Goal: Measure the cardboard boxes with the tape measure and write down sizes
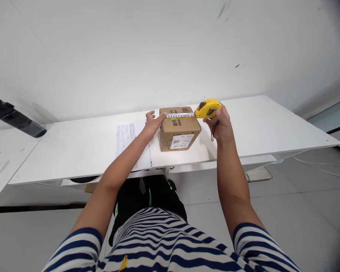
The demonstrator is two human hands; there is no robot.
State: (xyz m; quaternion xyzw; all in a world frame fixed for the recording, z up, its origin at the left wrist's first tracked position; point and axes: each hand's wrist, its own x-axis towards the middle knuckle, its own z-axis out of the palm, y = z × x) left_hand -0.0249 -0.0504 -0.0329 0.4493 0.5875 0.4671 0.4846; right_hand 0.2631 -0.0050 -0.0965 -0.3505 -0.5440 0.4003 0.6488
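Note:
A small brown cardboard box (179, 132) with a white label on its front stands on the white table (73, 151). My right hand (219, 122) grips a yellow tape measure (207, 108) at the box's right top edge. Its tape blade (180, 115) runs leftward across the top of the box. My left hand (152, 122) rests against the box's left top corner, its thumb and fingers pinching the end of the blade there.
A sheet of paper with printed text (130, 145) lies on the table left of the box. A black cylindrical object (15, 118) juts in from the far left. A white wall stands behind the table. Grey floor lies on the right.

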